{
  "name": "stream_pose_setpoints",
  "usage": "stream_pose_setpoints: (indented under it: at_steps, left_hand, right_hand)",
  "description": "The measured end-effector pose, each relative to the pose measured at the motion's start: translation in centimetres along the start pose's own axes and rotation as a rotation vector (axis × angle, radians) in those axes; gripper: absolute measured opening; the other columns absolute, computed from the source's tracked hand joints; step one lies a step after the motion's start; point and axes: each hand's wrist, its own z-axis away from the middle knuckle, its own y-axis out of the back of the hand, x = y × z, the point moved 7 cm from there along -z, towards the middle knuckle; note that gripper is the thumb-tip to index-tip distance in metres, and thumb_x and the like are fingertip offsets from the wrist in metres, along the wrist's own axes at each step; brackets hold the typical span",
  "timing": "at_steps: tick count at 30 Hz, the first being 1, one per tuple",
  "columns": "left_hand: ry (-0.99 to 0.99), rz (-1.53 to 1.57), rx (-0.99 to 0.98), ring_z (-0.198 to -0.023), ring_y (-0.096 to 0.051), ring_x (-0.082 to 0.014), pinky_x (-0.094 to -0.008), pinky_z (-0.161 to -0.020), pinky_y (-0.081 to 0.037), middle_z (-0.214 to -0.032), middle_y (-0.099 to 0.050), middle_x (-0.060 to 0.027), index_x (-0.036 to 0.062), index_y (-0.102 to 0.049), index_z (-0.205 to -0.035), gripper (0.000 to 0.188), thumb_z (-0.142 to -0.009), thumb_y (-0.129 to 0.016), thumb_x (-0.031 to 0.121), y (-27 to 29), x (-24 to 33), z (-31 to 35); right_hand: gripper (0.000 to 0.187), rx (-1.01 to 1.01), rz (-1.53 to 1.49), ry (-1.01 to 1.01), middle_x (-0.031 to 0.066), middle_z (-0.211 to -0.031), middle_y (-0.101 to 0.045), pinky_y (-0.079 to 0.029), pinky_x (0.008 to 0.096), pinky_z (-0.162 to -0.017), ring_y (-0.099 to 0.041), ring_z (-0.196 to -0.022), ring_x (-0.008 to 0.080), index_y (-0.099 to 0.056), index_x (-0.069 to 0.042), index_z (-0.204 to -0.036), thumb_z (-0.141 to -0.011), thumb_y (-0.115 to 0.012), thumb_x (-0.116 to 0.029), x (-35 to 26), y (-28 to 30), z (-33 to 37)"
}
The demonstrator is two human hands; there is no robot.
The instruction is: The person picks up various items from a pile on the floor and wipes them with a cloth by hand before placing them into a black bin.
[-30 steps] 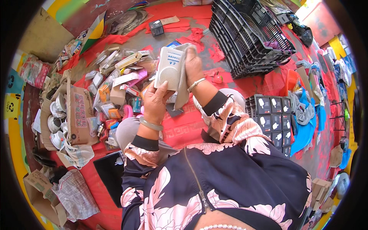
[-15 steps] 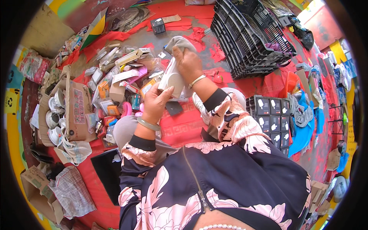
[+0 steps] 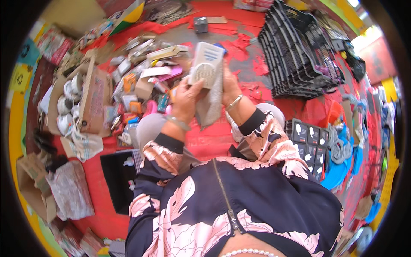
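Observation:
In front of me a small cream-white device (image 3: 208,60) with a round perforated grille and blue-grey marks stands tilted up, its grille facing me. Its lower left edge is gripped between the thumb and fingers of my left hand (image 3: 185,99). On the other side my right hand (image 3: 231,89) holds a grey cloth (image 3: 210,108) against the device's right edge. The cloth hangs down between both hands; most of the right fingers are hidden behind it and the device. A blue bit shows just behind the device's top right corner.
Small packages and boxes (image 3: 143,88) lie heaped at left beside a cardboard box (image 3: 95,96) of white round items. Stacked black crates (image 3: 295,53) stand far right, with black printed boxes (image 3: 306,135) nearer. A black open box (image 3: 115,180) sits by my left side.
The device has turned so its grille and marked face show towards me. My right hand and the cloth have come down from its top to its right side. The whole view has shifted slightly.

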Motion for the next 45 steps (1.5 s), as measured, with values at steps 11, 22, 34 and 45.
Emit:
stream_pose_setpoints:
  at_steps: [11, 22, 34, 45]
  left_hand:
    - [-0.009, -0.204, -0.014, -0.076, -0.058, -0.0109, -0.0228, -0.065, -0.048, -0.088, -0.061, -0.0069, -0.0023, -0.053, -0.098, 0.038, -0.074, -0.073, 0.018, -0.1, -2.4, -0.2]
    - [0.028, 0.179, 0.046, -0.072, -0.060, -0.0130, -0.0259, -0.067, -0.050, -0.083, -0.061, -0.0037, 0.0059, -0.057, -0.098, 0.021, -0.087, -0.058, 0.023, 1.8, 2.6, 1.2]
    - [-0.185, 0.086, 1.086, -0.071, -0.058, -0.0157, -0.0272, -0.061, -0.047, -0.081, -0.060, -0.0055, 0.0048, -0.053, -0.103, 0.030, -0.084, -0.061, 0.026, 34.9, 6.1, 32.2]
    - [0.339, 0.203, 1.546, -0.067, -0.059, -0.0177, -0.0306, -0.060, -0.047, -0.076, -0.057, -0.0057, 0.0078, -0.055, -0.099, 0.029, -0.081, -0.062, 0.030, 44.3, -7.2, 49.0]
  right_hand:
    - [0.055, 0.292, 0.257, 0.167, 0.0103, -0.084, -0.063, -0.052, 0.0324, -0.061, -0.063, -0.069, 0.0221, -0.059, 0.001, -0.096, -0.091, -0.039, -0.050, -1.8, 2.1, 0.6]
    - [0.054, 0.386, 0.870, 0.357, 0.0060, -0.059, -0.059, -0.047, 0.0310, -0.051, -0.059, -0.055, 0.0177, -0.061, 0.000, -0.066, -0.091, -0.043, -0.045, -6.0, 2.3, 1.0]
    - [0.033, 0.161, 0.393, 0.114, 0.0050, -0.069, -0.060, -0.039, 0.0257, -0.037, -0.055, -0.051, 0.0153, -0.059, -0.010, -0.092, -0.091, -0.043, -0.039, -7.4, 5.0, 5.6]
    - [0.031, 0.251, 0.500, 0.058, 0.0055, -0.074, -0.062, -0.039, 0.0245, -0.033, -0.057, -0.052, 0.0171, -0.057, -0.012, -0.096, -0.090, -0.046, -0.040, -4.2, 4.4, 5.2]
